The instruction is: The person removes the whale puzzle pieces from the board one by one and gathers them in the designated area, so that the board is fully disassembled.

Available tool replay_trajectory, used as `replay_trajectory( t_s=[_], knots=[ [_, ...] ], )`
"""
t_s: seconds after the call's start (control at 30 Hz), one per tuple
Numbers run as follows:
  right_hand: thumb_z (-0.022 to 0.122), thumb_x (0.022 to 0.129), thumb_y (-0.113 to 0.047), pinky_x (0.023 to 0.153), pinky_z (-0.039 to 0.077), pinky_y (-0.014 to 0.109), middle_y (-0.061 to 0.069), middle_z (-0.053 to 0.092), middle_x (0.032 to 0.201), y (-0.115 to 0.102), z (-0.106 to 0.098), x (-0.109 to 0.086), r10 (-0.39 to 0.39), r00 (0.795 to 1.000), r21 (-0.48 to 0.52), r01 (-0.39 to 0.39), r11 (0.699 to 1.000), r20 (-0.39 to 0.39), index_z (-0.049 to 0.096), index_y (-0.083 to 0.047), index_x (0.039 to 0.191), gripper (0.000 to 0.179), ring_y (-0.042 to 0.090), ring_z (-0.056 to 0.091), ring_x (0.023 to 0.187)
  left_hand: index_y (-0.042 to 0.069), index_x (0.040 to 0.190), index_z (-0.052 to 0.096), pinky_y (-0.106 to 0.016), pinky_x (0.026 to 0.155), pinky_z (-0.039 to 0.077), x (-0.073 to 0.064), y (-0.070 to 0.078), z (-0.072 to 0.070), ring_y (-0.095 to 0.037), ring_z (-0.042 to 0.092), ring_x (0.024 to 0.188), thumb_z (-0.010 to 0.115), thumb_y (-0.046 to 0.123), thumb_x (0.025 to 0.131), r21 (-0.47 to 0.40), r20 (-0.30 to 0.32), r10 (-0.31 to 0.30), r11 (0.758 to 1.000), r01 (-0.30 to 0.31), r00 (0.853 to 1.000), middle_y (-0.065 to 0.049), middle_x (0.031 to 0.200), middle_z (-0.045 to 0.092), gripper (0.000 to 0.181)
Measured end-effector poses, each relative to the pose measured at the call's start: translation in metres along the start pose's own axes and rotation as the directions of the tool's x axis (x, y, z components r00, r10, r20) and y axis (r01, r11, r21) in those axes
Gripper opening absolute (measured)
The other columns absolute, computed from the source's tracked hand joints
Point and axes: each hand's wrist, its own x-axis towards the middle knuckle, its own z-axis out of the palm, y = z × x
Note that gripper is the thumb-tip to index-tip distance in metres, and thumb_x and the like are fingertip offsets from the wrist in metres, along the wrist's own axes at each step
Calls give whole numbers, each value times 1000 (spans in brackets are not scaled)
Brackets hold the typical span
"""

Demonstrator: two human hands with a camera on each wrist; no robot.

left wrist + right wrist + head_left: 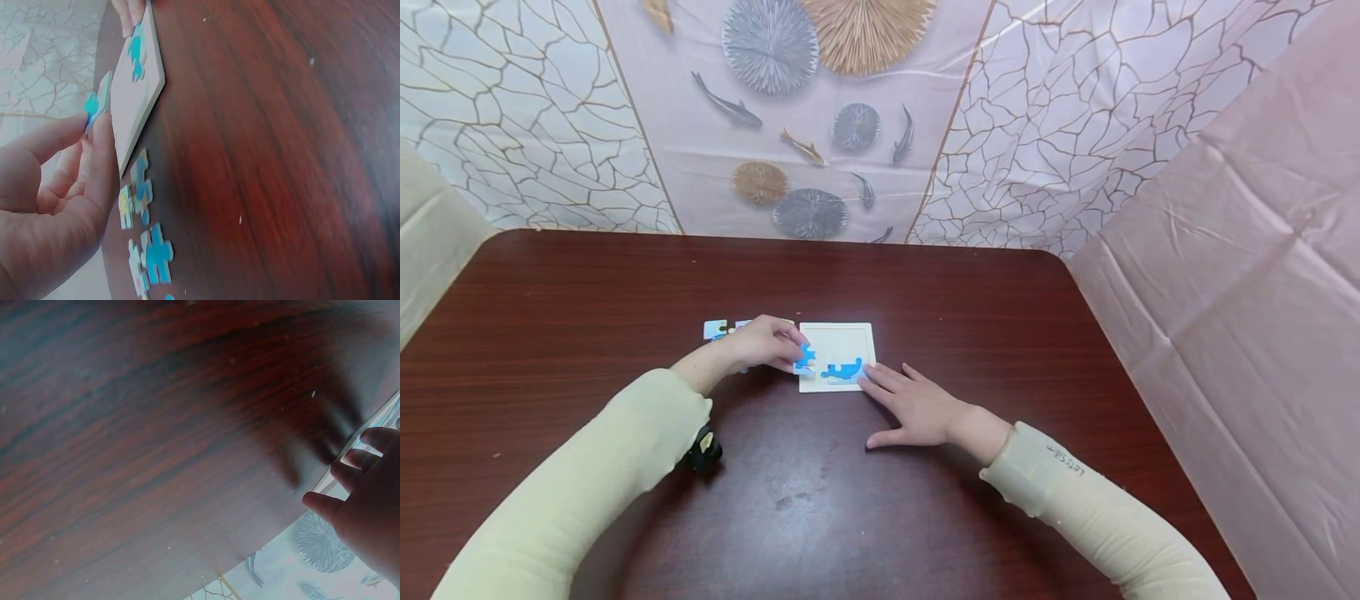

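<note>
My left hand (pixel 765 342) pinches a blue and white jigsaw piece (pixel 805 360) between thumb and fingertips, over the left edge of a square white puzzle tray (pixel 837 327). In the left wrist view the held piece (pixel 98 103) is tilted up, apart from the tray surface. Joined blue puzzle pieces (pixel 842 370) lie in the tray's lower right part. My right hand (pixel 917 408) is spread with straight fingers, its fingertips at the tray's right edge by those pieces. In the right wrist view, the same hand (pixel 369 494) reaches along the tray's edge.
Several loose jigsaw pieces (pixel 156 253) lie on the table left of the tray, partly hidden by my left hand in the head view. The dark wooden table (pixel 970 300) ends at a patterned cloth backdrop (pixel 820 133). A black device (pixel 704 450) sits by the left sleeve.
</note>
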Motion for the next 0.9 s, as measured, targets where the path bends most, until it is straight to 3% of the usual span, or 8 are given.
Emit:
replay_trajectory(
  t_s=[0.37, 0.6, 0.77, 0.9],
  knots=[
    [51, 83, -65, 115, 20, 55, 8, 21, 156, -1, -2, -2, -12, 1000, 6, 12, 1000, -11, 27, -12, 148, 87, 23, 19, 144, -13, 119, 52, -29, 78, 58, -17, -12, -21, -8, 61, 75, 59, 6, 89, -50, 12, 35, 998, -34, 999, -16, 103, 63, 36],
    [53, 83, -65, 114, 22, 56, 9, 23, 155, 0, -1, -1, -19, 1000, 18, 19, 1000, -23, 28, -11, 147, 88, 24, 21, 144, -14, 122, 50, -25, 76, 57, -27, -17, -28, -7, 59, 78, 58, 6, 89, -68, 15, 14, 998, -13, 1000, -27, 124, 50, 39],
    [50, 83, -66, 115, 21, 54, 7, 21, 156, 0, 0, 0, -9, 1000, 10, 10, 1000, -9, 26, -12, 148, 87, 22, 19, 144, -15, 120, 50, -27, 77, 57, -34, -22, -35, -7, 60, 77, 58, 6, 89, -69, 24, 9, 998, -7, 1000, -12, 98, 61, 38],
    [49, 84, -67, 115, 19, 54, 6, 20, 156, 0, 0, 0, -2, 1000, 3, 2, 1000, 0, 25, -13, 149, 87, 21, 18, 145, -15, 120, 49, -29, 78, 57, -42, -27, -42, -8, 60, 79, 59, 6, 89, -68, 36, 6, 998, -4, 999, -6, 97, 60, 40]
  ],
)
